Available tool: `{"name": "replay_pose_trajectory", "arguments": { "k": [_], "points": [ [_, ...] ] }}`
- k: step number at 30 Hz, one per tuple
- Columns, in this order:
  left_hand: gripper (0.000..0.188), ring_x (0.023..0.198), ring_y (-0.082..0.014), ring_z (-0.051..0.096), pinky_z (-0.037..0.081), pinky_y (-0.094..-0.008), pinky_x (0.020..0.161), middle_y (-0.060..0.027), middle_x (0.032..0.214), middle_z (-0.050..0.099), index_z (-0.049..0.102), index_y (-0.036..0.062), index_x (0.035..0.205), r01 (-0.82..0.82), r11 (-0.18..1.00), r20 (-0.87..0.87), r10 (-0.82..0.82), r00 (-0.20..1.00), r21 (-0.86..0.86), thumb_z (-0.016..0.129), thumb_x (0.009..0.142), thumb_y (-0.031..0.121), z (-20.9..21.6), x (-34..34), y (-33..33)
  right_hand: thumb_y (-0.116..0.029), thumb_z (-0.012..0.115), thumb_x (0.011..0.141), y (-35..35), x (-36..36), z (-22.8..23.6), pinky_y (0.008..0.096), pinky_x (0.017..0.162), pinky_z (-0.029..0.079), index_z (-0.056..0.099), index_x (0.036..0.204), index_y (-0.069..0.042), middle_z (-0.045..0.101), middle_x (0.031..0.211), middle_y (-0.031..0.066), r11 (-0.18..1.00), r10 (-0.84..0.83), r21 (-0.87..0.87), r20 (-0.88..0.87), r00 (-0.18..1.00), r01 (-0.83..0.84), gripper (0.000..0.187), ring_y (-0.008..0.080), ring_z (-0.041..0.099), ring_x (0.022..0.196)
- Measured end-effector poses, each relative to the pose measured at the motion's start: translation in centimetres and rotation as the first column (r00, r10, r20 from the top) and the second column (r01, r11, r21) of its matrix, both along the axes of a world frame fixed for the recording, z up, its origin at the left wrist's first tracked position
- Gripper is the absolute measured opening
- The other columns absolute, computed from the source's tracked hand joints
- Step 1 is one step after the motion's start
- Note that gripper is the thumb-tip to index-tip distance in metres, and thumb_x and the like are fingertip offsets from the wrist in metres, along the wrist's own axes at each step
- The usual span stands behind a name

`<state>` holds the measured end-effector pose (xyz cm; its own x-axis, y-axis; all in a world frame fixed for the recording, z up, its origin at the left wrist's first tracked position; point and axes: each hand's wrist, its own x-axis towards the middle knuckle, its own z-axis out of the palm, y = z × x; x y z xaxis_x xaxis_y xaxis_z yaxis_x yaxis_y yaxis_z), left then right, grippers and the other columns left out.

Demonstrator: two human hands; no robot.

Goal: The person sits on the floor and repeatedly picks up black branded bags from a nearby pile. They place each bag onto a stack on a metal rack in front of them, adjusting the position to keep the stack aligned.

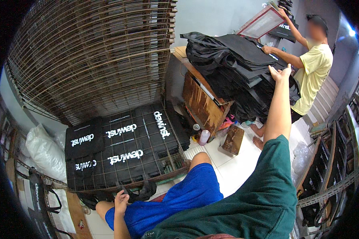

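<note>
My right arm stretches out to the far right. My right hand [281, 74] is open, palm turned up, fingers apart, at the edge of a tall pile of black fabric bags [235, 59]. Nothing lies in it; whether it touches the pile I cannot tell. My left hand [121, 202] is raised above my left knee, fingers loosely bent and apart, with nothing visible in it. It is close to the front edge of a wire drying rack [147, 181], where black bags with white print [123, 133] lie flat. Black straps [145, 191] hang beside that hand.
Raised wire shelves [95, 55] stand over the rack. Across the pile, a person in a yellow shirt [317, 71] holds up a framed printing screen [263, 22]. A brown block [232, 140] and a pinkish bottle [204, 137] stand on the tiles. White plastic sacks [46, 153] are at left.
</note>
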<state>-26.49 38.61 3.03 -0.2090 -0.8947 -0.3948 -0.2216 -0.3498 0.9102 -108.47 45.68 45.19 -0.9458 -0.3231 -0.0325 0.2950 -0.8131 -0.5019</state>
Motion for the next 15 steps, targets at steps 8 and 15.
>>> {"name": "replay_pose_trajectory", "arguments": {
  "k": [8, 15],
  "points": [
    [0.051, 0.078, -0.0126, 0.055, 0.044, -0.0245, 0.063, -0.0101, 0.1, 0.059, 0.043, 0.0032, 0.126, -0.016, 1.0, -0.004, 0.016, 1.0, 0.006, 0.064, 0.081, 0.018, -0.3, 0.3, -0.1, -0.067, 0.043, 0.079, 0.8, 2.4, 0.7, 0.0584, 0.101, 0.029, -0.012, 0.14, -0.003, -0.005, 0.147, 0.0179, 0.997, -0.037, -0.072, 0.058, 0.998, 0.041, 0.104, 0.0411, 0.016, 0.133],
    [0.052, 0.078, -0.0136, 0.055, 0.043, -0.0241, 0.063, -0.0088, 0.096, 0.061, 0.044, 0.0025, 0.125, -0.041, 0.999, 0.025, 0.042, 0.999, -0.012, 0.065, 0.081, 0.019, 0.7, -0.4, 0.2, -0.075, 0.047, 0.07, 4.2, 7.4, 4.1, 0.062, 0.101, 0.025, 0.001, 0.142, -0.009, 0.009, 0.144, 0.0253, 0.961, 0.124, -0.26, 0.089, 0.988, -0.097, 0.108, 0.0432, 0.019, 0.131]
  ]
}}
